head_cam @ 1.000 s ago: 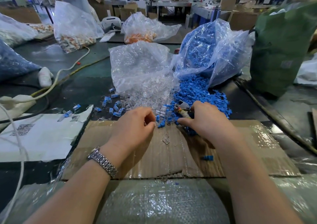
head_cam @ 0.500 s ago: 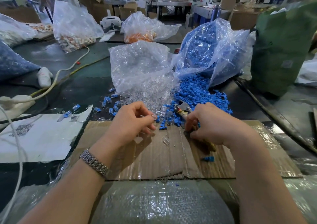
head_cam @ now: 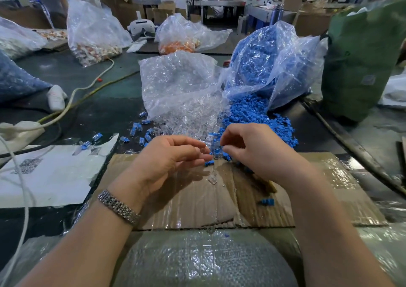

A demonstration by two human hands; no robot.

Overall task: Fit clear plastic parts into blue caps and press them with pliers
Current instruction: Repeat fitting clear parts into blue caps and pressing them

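The left hand (head_cam: 167, 161) is held over the far edge of a cardboard sheet (head_cam: 197, 201), palm turned inward, with its fingers loosely curled and their tips blurred; whether a clear part is pinched between them cannot be told. At about 3 o'clock from it, just beside, the right hand (head_cam: 257, 150) is seen with thumb and forefinger drawn together over the edge of the pile of blue caps (head_cam: 259, 117); what is pinched there, if anything, cannot be made out. The heap of clear plastic parts (head_cam: 189, 119) is spilled from its bag at 12 o'clock from the left hand, touching the blue caps on its right. A single clear part (head_cam: 212, 180) is lying on the cardboard below the gap between the two hands, and one loose blue cap (head_cam: 268, 202) is lying at 5 o'clock from it. Assembled pieces (head_cam: 140, 132) are scattered at 10 o'clock from the left hand.
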